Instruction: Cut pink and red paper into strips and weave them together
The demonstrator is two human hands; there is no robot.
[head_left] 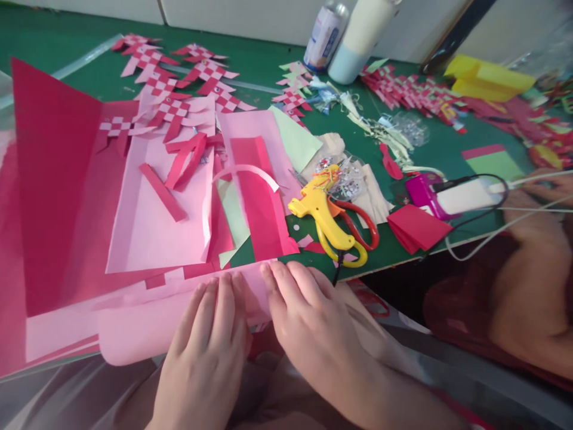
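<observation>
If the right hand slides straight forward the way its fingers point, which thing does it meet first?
Probably the red paper sheet. The right hand rests flat on the folded pink paper, fingers pointing up and slightly left. The yellow glue gun lies just right of that line; depth is unclear.

The table [264,63] is showing green. The folded paper sheet [147,322] is showing pale pink, the large sheet [49,179] deep red. The woven paper pieces [174,89] are showing red-and-pink checks. The glue gun [320,215] is gleaming yellow, the scissors [362,224] red-handled, the bottle [358,36] cream over pale blue.
</observation>
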